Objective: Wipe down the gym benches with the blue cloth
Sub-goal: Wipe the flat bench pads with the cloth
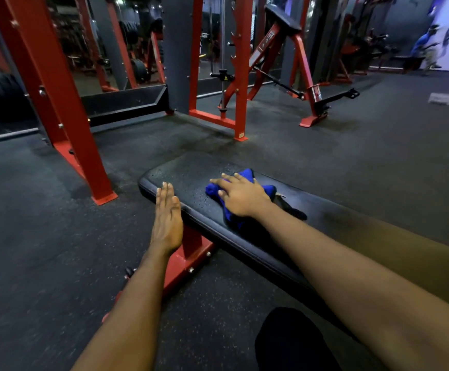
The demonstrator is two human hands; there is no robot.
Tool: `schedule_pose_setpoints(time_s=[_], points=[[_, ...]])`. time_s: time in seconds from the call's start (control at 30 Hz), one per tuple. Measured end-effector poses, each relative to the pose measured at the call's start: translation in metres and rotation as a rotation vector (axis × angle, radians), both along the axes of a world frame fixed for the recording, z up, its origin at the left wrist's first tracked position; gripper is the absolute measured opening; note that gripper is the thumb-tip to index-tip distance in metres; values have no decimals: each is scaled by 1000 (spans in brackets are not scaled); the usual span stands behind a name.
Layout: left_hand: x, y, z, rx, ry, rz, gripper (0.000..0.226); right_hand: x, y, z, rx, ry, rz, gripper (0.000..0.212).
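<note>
A flat black padded bench on a red frame runs from the centre toward the lower right, its near end speckled with droplets. The blue cloth lies bunched on the pad. My right hand presses flat on the cloth with fingers spread, covering its middle. My left hand rests with straight fingers against the bench's left edge, holding nothing.
A red rack upright stands on the floor to the left of the bench. A red Smith-machine frame and an angled red machine stand behind. Dark rubber floor surrounds the bench. A person is at the far right.
</note>
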State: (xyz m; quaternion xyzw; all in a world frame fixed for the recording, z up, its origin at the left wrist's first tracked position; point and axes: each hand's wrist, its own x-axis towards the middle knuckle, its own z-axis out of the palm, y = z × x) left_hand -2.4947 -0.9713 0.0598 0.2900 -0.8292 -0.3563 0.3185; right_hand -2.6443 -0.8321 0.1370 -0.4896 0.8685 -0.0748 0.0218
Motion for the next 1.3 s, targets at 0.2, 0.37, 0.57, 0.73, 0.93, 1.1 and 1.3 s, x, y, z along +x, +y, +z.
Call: schedule_pose_setpoints(time_s=[0.2,0.37,0.57,0.73,0.93,1.1,1.3], points=[[-1,6,16,38,-106,16,52,51,51,1,-47,45,175,49],[-3,46,28,12,-70,72,53,48,102,2,-110,-15,26,47],[-3,96,21,-52,37,-14,55,-9,193,5,-97,-41,-383,48],[13,100,15,27,42,-83,57,-3,219,2,-72,-36,-487,47],[17,72,14,65,80,-48,57,52,167,-9,-79,66,-112,53],[17,19,14,104,75,44,56,66,104,-6,-56,105,108,48],[27,-30,16,181,102,77,54,59,17,-1,-25,65,176,47]])
